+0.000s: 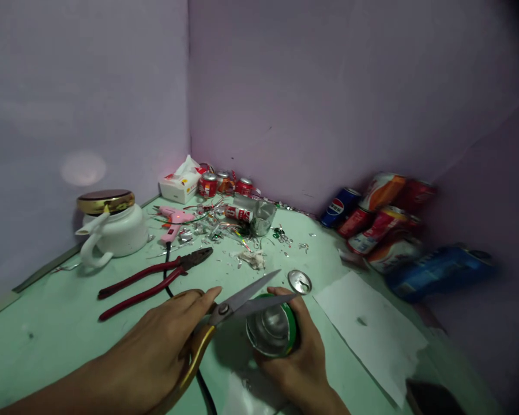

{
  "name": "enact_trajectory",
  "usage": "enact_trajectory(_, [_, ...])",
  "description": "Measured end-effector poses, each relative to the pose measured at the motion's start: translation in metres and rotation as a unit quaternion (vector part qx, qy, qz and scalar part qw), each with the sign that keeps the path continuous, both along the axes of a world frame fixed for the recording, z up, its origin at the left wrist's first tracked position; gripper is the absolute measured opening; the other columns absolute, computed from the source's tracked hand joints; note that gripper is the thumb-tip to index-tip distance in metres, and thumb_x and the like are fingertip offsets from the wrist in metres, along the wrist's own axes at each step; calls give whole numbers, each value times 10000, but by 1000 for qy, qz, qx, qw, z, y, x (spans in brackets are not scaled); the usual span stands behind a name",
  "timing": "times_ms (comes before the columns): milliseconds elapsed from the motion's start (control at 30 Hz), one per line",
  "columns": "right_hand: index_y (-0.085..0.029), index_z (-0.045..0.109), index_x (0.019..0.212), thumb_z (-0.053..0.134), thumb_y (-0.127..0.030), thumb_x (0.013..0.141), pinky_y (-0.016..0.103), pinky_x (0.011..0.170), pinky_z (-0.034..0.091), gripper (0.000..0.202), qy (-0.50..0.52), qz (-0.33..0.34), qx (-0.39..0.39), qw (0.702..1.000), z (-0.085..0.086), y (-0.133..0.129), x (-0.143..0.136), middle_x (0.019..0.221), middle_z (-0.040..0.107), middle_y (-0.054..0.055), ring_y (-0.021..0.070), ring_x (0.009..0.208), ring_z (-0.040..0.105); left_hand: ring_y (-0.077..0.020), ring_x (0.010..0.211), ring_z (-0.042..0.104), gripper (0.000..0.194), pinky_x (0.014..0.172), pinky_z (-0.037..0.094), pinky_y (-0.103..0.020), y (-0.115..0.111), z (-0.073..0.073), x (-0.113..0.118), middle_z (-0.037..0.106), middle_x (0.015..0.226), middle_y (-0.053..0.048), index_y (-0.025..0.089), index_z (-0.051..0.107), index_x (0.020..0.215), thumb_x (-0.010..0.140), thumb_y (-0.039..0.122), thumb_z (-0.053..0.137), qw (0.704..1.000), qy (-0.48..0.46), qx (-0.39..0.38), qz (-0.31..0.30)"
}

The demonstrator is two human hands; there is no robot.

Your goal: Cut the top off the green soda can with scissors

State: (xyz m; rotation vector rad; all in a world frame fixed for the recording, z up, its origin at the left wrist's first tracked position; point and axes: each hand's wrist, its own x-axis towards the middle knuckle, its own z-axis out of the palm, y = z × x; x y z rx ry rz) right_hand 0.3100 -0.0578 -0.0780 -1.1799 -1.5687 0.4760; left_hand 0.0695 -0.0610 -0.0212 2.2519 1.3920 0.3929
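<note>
My left hand (168,325) is closed around the gold handles of a pair of scissors (225,311). The blades are parted and point right, over the rim of a green drink can (271,325). My right hand (303,357) wraps round that can from the right, its open end tilted up so the silvery inside shows. Whether a blade touches the metal I cannot tell. Just beyond the can lies a cut-off can lid (300,282) with its tab hole. Red-handled pliers (155,282) rest on the table beyond my left hand.
A pink glue gun (173,222) lies among metal scraps. A white teapot (116,230) with a gold lid stands at left, a tissue box (181,185) at the back. Several drink cans (376,222) are piled at right, blurred, behind a white paper sheet (372,334).
</note>
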Motion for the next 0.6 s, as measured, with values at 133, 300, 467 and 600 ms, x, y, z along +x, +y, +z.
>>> enact_trajectory(133, [-279,611,1224,666,-147,576,348,921,571,664,-2,10,32,999,-2,-3,-1,1181,674,34,261,1074,686,-291,1286,580,635,1069,496,-504,-1,7,3,590,1395,-164,159,392,1539,905,191,367,998,33,-55,-6])
enact_trajectory(300, [-289,612,1203,652,-157,553,333,881,579,665,21,-3,-9,1000,3,-8,-6,1137,691,11,247,987,708,-319,1341,523,700,1069,481,-543,-4,-3,0,513,1481,-164,204,297,1580,885,158,365,998,49,-40,-20])
enact_trajectory(467, [-267,601,1182,653,-195,540,362,807,596,649,19,-16,-41,999,5,-14,-11,1073,700,25,265,865,712,-310,1288,563,797,1028,514,-512,-11,-19,-7,531,1458,-120,313,189,1594,849,141,415,999,30,27,-35])
enact_trajectory(600, [-229,599,1200,648,-210,568,393,835,590,634,8,-38,-4,999,4,-18,-13,1112,690,67,300,931,712,-312,1282,567,858,1034,510,-495,-14,-17,-8,532,1467,-121,300,173,1596,802,138,458,998,35,41,-44])
